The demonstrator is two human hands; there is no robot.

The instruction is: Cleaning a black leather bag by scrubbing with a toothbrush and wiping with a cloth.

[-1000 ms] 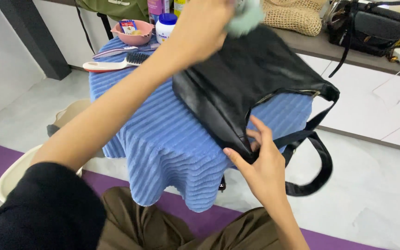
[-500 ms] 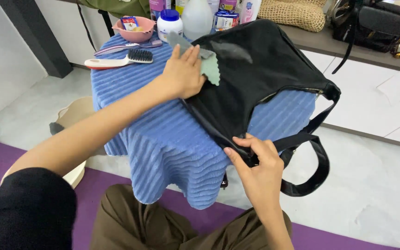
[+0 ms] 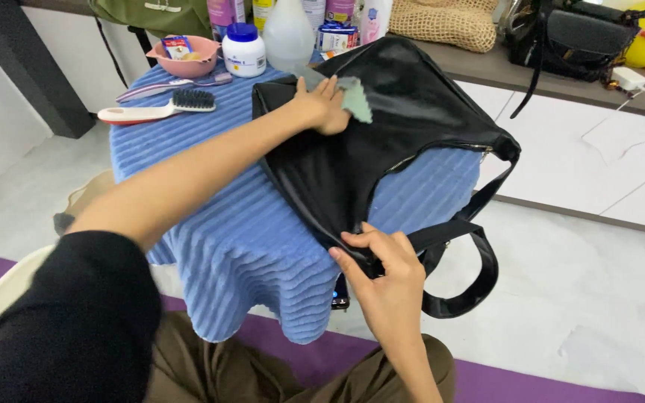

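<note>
Black leather fills the middle of the view: the left hand [image 3: 321,104] lies flat on the upper part of a black handbag [image 3: 382,142], fingers stretched out, and it presses a small pale green cloth [image 3: 355,98] against the leather. The cloth sticks out under the fingertips toward the right. The right hand [image 3: 382,272] is at the near lower corner of the same bag, where the strap [image 3: 463,261] begins; its fingers and thumb are closed in a pinch on the bag's edge, so the bag lies between the two hands, one hand at the far side and one at the near side.

The bag rests on a surface covered with a blue ribbed cloth [image 3: 248,246], and its strap loop hangs down over the near right edge. Behind the left hand, at the back of the surface, stand a white jar with a blue lid [image 3: 243,51], a clear bottle [image 3: 288,37] and a pink bowl [image 3: 185,57] with small things in it. Left of these lies a brush with a white handle and dark bristles [image 3: 160,109], well apart from the bag. Further back, on a dark shelf, sit a woven beige bag [image 3: 442,24] and another black bag [image 3: 576,37]. A purple mat [image 3: 487,377] lies on the floor near the person's legs
</note>
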